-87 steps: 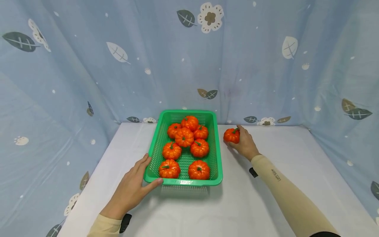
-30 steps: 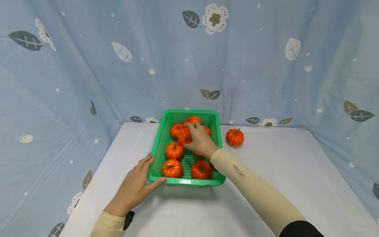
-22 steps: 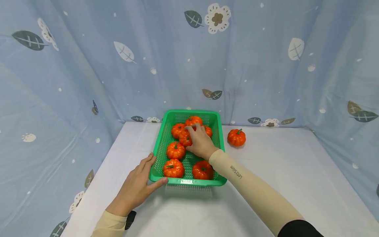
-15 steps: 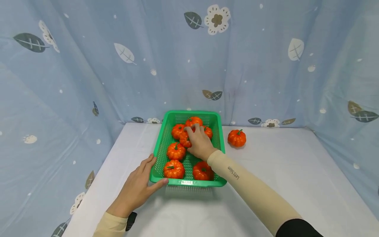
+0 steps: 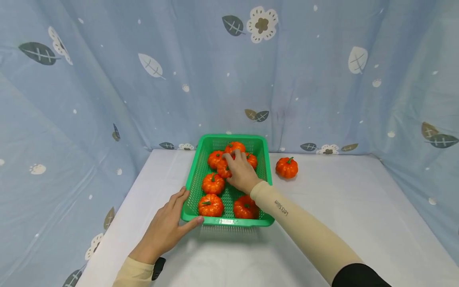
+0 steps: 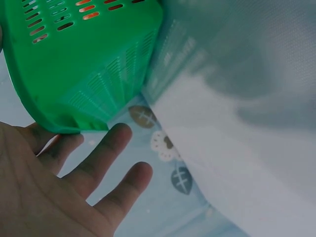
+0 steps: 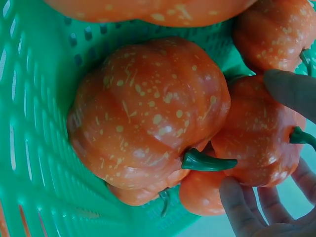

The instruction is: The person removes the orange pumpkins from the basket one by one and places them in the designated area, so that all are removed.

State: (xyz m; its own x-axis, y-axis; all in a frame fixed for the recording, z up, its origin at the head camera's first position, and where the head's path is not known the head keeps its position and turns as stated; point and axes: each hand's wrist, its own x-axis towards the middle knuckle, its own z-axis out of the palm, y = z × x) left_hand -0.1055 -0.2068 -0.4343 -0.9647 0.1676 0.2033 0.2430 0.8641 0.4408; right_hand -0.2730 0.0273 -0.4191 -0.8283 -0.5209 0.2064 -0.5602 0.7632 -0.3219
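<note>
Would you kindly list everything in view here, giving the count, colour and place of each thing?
Basket: 1, green, on the table, its sides slotted
Pumpkins in the basket: 7 visible from the head camera, orange; others may be hidden
Lone pumpkin: 1, orange with a green stem, on the table right of the basket
Table: 1, white, under the basket
Patterned cloth: number of pieces unclear, blue with leaves and flowers, behind and beside the table
Sleeves: 2, beige, on the forearms
Left hand: 1, bare, at the basket's near left corner
Right hand: 1, bare, inside the basket, fingers and thumb around a pumpkin
</note>
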